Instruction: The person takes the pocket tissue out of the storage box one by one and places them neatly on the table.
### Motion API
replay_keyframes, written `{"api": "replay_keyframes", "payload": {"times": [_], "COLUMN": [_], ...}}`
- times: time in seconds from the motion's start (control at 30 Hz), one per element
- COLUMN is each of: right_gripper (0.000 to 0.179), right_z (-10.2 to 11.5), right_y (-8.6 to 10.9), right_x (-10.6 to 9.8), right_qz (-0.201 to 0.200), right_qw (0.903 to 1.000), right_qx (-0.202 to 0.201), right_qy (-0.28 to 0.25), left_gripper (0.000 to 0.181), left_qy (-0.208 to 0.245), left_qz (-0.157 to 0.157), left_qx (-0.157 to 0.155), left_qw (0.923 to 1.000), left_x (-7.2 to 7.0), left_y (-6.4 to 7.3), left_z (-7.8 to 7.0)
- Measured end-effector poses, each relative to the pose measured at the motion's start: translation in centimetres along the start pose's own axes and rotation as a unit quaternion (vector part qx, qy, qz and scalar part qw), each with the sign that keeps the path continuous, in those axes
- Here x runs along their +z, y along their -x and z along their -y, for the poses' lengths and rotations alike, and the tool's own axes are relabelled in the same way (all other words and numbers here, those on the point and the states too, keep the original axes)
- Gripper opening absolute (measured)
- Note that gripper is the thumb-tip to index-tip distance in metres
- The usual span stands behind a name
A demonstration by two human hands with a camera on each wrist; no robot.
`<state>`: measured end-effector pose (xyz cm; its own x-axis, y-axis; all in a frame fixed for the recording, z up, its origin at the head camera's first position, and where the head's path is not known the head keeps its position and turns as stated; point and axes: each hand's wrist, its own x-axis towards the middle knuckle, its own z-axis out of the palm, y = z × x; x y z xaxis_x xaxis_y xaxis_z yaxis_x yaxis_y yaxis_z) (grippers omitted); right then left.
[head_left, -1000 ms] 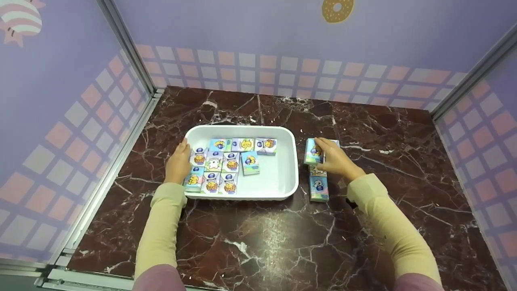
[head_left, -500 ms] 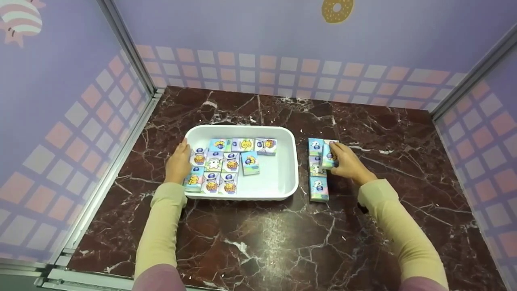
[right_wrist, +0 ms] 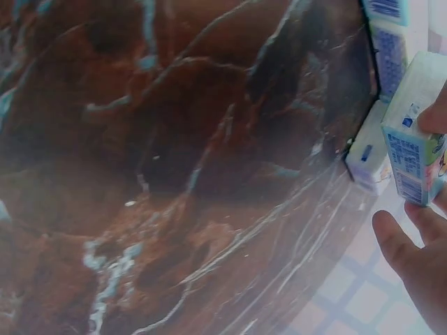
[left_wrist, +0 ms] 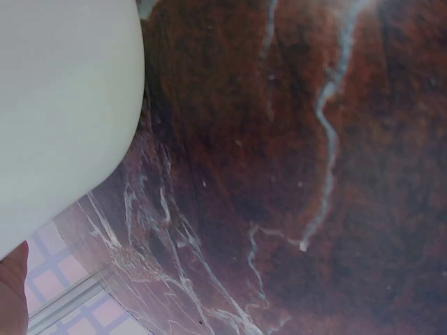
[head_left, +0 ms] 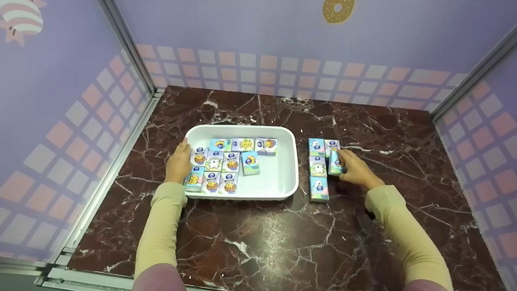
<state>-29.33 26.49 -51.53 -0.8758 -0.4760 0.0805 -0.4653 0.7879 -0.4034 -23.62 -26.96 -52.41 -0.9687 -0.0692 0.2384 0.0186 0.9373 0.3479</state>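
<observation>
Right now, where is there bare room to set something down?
Bare: the tray, right of its askew packet; the tabletop in front of tray and packet column. Crowded: the tray's left half, full of packets, and left of the right grip.

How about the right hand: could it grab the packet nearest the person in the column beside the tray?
Probably not yet: the right hand is gripping another packet. With that set down, likely yes, since nothing visible covers the nearest packet.
</observation>
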Motion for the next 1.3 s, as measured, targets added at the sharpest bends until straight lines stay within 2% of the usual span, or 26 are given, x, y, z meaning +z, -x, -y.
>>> {"api": "replay_keyframes", "payload": {"times": [0.5, 0.67, 0.97, 1.1, 1.3], "right_gripper": [0.085, 0.078, 0.065, 0.064, 0.063], "right_z": [-0.5, -0.4, -0.7, -0.6, -0.2], "right_y": [0.7, 0.6, 0.5, 0.5, 0.2], "right_x": [1.5, 1.8, 2.3, 2.4, 2.0], "right_qz": [0.042, 0.037, 0.021, 0.018, 0.022], "right_qw": [0.9989, 0.9993, 0.9992, 0.9988, 0.9989], "right_qx": [0.014, 0.002, -0.010, -0.005, 0.019], "right_qy": [-0.016, -0.002, 0.033, 0.045, 0.036], "left_gripper": [0.054, 0.055, 0.052, 0.052, 0.054], "left_qy": [-0.003, -0.002, -0.002, -0.003, 0.001], "left_qz": [0.006, 0.018, 0.005, 0.006, 0.012], "left_qx": [-0.004, -0.012, -0.007, -0.009, -0.009], "left_qw": [1.0000, 0.9998, 1.0000, 0.9999, 0.9999], "left_x": [0.0, 0.0, 0.0, 0.0, 0.0], "left_y": [-0.2, -0.2, -0.1, -0.1, -0.1], "left_z": [0.1, 0.0, 0.0, 0.0, 0.0]}}
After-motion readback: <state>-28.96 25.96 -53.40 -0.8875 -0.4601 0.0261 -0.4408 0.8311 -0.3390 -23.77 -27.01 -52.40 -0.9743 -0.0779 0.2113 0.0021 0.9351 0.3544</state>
